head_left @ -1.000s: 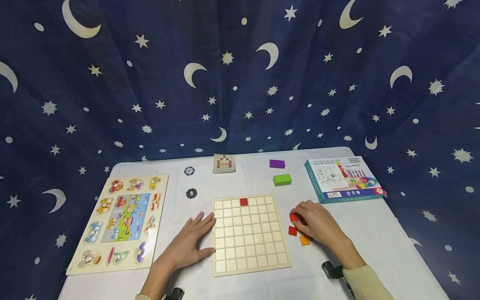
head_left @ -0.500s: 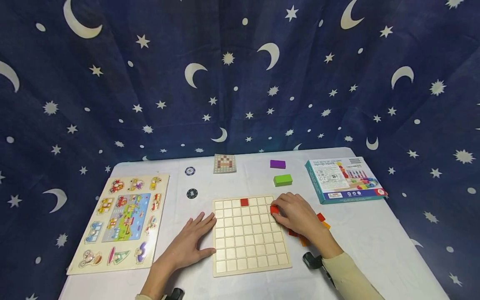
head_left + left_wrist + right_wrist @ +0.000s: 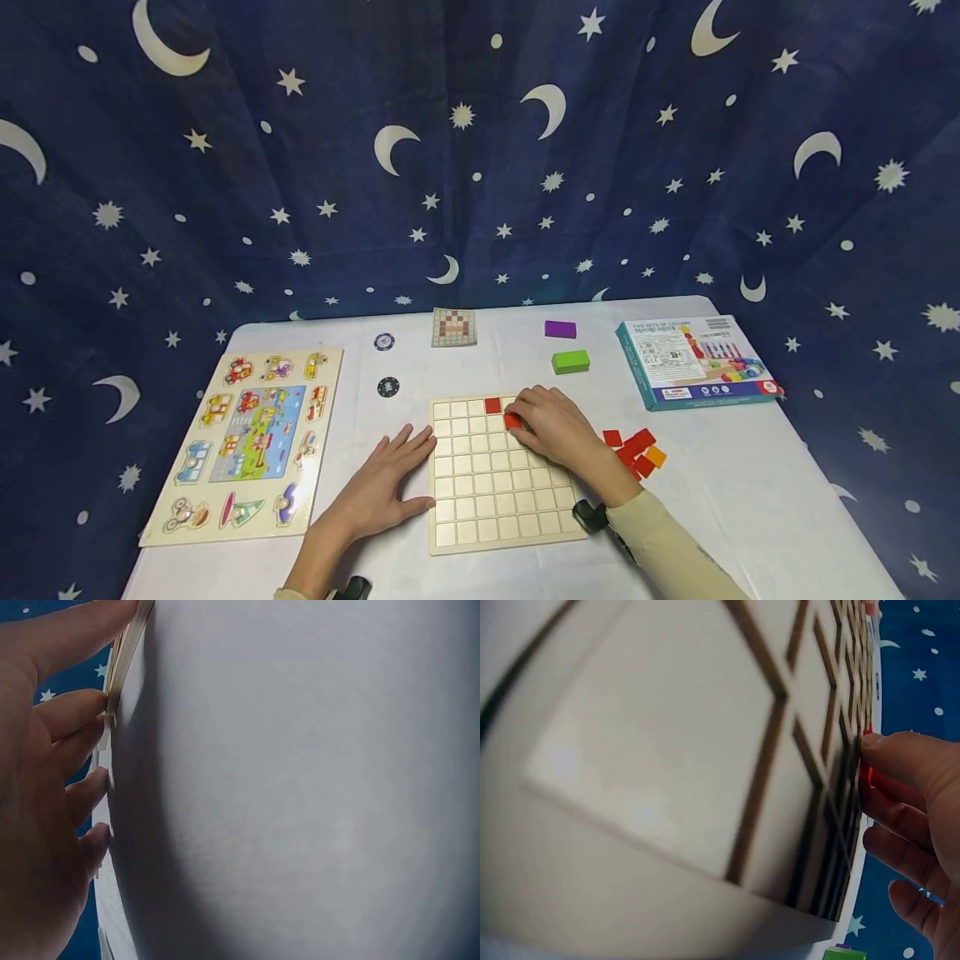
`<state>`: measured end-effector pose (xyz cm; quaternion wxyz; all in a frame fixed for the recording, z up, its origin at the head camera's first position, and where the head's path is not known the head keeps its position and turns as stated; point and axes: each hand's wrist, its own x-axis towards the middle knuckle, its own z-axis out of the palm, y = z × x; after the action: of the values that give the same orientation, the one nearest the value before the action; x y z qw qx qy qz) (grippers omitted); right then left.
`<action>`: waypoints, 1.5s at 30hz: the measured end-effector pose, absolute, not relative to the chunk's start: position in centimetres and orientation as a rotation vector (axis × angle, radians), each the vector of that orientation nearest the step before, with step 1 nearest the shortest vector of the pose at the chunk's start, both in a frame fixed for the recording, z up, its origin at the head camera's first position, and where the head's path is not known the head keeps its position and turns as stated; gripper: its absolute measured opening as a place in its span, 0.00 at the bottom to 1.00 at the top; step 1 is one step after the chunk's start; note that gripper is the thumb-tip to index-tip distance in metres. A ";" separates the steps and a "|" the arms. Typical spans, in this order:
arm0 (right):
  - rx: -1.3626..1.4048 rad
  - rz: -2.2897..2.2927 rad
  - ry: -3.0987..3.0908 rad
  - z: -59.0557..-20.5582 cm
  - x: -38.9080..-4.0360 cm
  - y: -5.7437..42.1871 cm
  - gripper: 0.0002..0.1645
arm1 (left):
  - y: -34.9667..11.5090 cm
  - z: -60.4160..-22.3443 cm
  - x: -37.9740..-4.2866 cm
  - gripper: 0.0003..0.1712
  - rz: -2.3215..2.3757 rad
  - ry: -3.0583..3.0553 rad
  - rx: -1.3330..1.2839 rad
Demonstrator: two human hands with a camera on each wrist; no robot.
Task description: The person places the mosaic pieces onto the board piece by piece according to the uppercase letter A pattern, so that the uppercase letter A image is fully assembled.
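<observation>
A wooden grid board (image 3: 480, 483) lies mid-table, with one dark red square tile (image 3: 492, 406) seated in its top row. Over the board's upper part, my right hand (image 3: 555, 423) pinches a red square tile (image 3: 512, 421) between thumb and fingers, just below and right of the seated one. The right wrist view shows that pinch (image 3: 866, 761) edge-on at the board's far side. My left hand (image 3: 386, 483) rests with spread fingers against the board's left edge. In the left wrist view its fingertips (image 3: 94, 787) touch down beside the board's rim.
Loose red and orange tiles (image 3: 628, 451) lie right of the board. Behind it are a pattern card (image 3: 453, 328), a green block (image 3: 571, 362) and a purple block (image 3: 560, 329). A boxed toy (image 3: 697, 362) stands right, a vehicle puzzle (image 3: 326, 450) left, with two round chips (image 3: 387, 387) nearby.
My right hand has carried the red tile left from the loose tiles onto the board's upper part. More of the loose tiles now show. My left hand has stayed at the board's edge.
</observation>
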<state>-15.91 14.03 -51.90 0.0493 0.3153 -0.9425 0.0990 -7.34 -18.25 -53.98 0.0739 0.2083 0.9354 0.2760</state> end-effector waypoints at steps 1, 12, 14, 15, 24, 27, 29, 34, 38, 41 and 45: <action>0.961 0.301 -2.871 -52.0 -15.9 14.0 0.17 | -18.2 -54.0 -7.3 0.50 0.831 2.806 0.625; 0.938 0.296 -2.867 -51.9 -15.7 14.1 0.17 | -18.3 -54.0 -7.3 0.50 0.838 2.810 0.623; 0.933 0.289 -2.866 -51.9 -15.7 14.1 0.16 | -18.3 -54.0 -7.3 0.50 0.837 2.809 0.621; 0.933 0.286 -2.864 -51.9 -15.7 14.1 0.16 | -18.3 -54.0 -7.3 0.50 0.837 2.809 0.620; 0.925 0.269 -2.853 -52.0 -15.6 14.2 0.13 | -18.2 -54.1 -7.4 0.50 0.836 2.809 0.623; 0.911 0.285 -2.858 -52.0 -15.5 14.3 0.13 | -18.2 -54.2 -7.4 0.50 0.835 2.813 0.625; 0.894 0.305 -2.869 -51.9 -15.4 14.5 0.14 | -18.2 -54.2 -7.4 0.50 0.833 2.814 0.626; 0.844 0.372 -2.902 -51.5 -14.8 15.7 0.16 | -18.2 -54.1 -7.3 0.51 0.831 2.816 0.622; 0.810 0.399 -2.912 -51.3 -14.3 17.1 0.16 | -18.3 -54.0 -7.3 0.51 0.833 2.819 0.616; 0.767 0.398 -2.918 -51.2 -13.7 18.7 0.17 | -18.2 -54.0 -7.3 0.51 0.829 2.817 0.617; 0.710 0.377 -2.926 -51.2 -13.1 21.1 0.18 | -18.2 -54.0 -7.4 0.51 0.831 2.810 0.616</action>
<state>-13.13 21.15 -51.22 0.0534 0.2335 -0.9629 0.1242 -7.35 -18.24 -53.95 0.0736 0.2052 0.9359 0.2768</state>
